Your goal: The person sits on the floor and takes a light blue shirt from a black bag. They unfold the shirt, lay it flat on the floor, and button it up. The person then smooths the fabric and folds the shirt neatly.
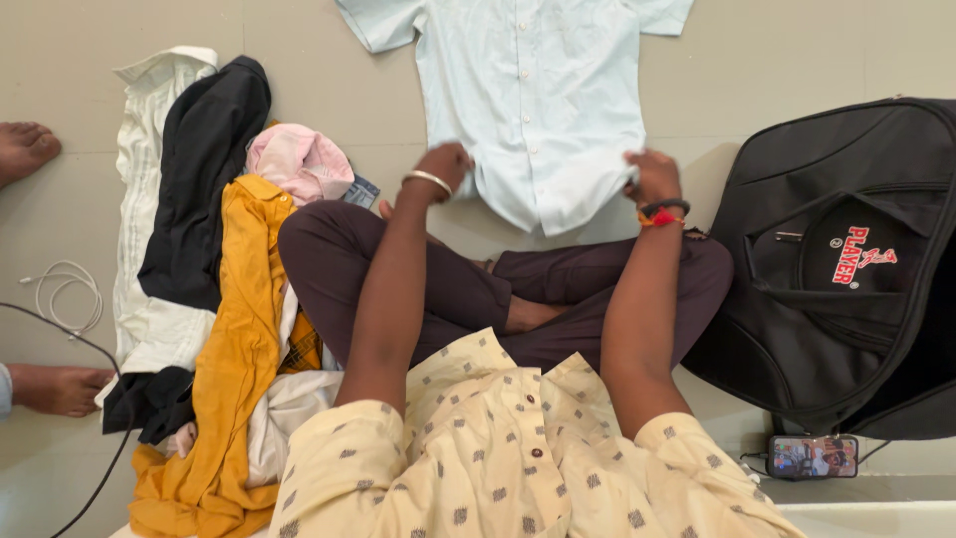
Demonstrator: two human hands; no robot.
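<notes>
Seated cross-legged on a tiled floor [70, 219], in dark trousers [448, 289] and a cream patterned shirt [498, 458], looking down at both arms stretched forward. Spread flat on the floor just ahead of the knees: a pale short-sleeved shirt [543, 95], buttons up, collar end farthest away, hem nearest the knees.

Left hand [443, 164], with a metal bangle [428, 180] at the wrist, closed on the shirt's lower left edge, fingers pinching the cloth. Right hand [654, 174], with a black and red band [662, 212] at the wrist, gripping the shirt's lower right edge, fingers curled into the fabric.

Left of the shirt, a heap of clothes: a pink piece [299, 159] nearest it, a mustard garment [234, 349] running down beside the left knee, a black garment [204, 169] and a white one [149, 199] farther out. Beyond that heap, a coiled white cable [70, 299] and another person's bare feet [30, 149] at the frame edge.

Right of the shirt, a black bag [846, 269], touching the right knee. Below the bag, a phone [813, 456] with its screen lit, lying flat on the floor.
</notes>
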